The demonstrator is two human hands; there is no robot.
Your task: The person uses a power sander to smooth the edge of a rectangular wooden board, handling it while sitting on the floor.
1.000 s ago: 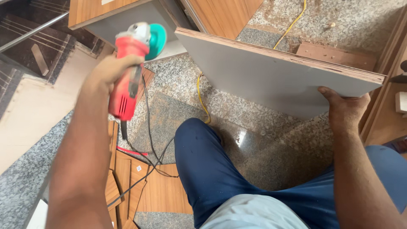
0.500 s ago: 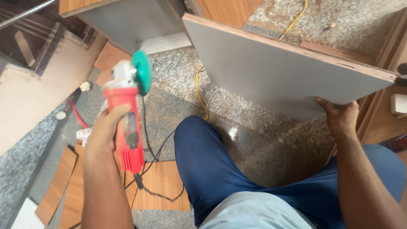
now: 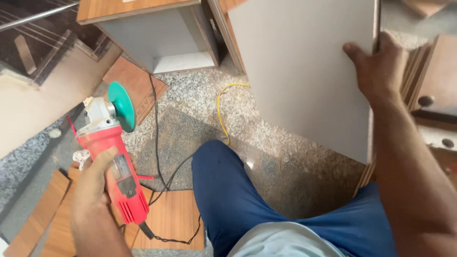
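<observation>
Left hand (image 3: pixel 95 190): closed round red grinder (image 3: pixel 112 162), disc up, over the floor by your knee; right hand (image 3: pixel 381 71): gripping upright grey panel (image 3: pixel 304 66) at its edge; risks: panel tipping from one-handed hold; cord (image 3: pixel 157 143) snagging your leg.

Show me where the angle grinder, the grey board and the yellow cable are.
angle grinder (image 3: pixel 116 173): head view, on its red body, in the left hand (image 3: pixel 93 190).
grey board (image 3: pixel 300 71): head view, on its flat grey face, gripped by the right hand (image 3: pixel 381 69).
yellow cable (image 3: pixel 220 112): head view, on its curve across the floor.
</observation>
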